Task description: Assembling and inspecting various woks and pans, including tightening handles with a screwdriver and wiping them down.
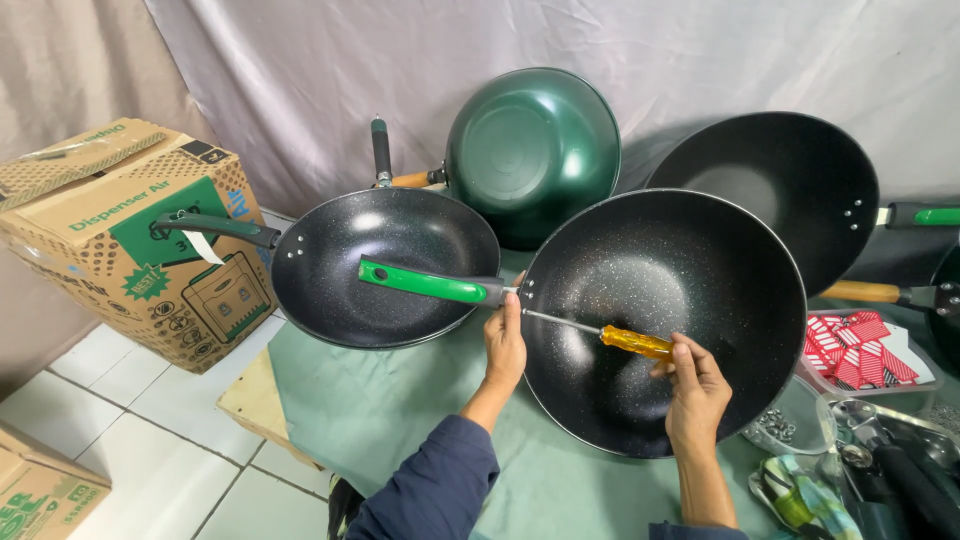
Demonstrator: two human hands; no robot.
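Handle-fitting job on the front wok [665, 320] is looking part done: the green handle [425, 283] is already sitting against the rim w/ its metal collar at the rivet area, and the screwdriver [590, 331] tip is sitting at that joint from inside the bowl, so I'm judging the screw is being driven, not yet finished; can't tell how tight it is. Left hand [505, 345] is closing around the wok rim right below the handle joint, fingers curled on the edge, steadying it. Right hand [695, 390] is pinching the yellow grip of the screwdriver between thumb and fingers. The wok is tilting up toward the camera near the front edge of the green-covered surface [400, 410], roughly mid-width. Handle's long axis is running nearly level, pointing left and slightly up-frame, its free end lying over the 2nd wok [385, 265] beside it at the surface's left side. Screwdriver axis is running from lower right to upper left, tip aimed at the joint. Other pans w/ handles already on: a green one turned bottom-out [532, 150] at the back, another black one [775, 190] at back right. Cardboard box [130, 235] is standing off the left edge; a tray of small screws [785, 425] and red-white tags [860, 350] are lying near the right edge.
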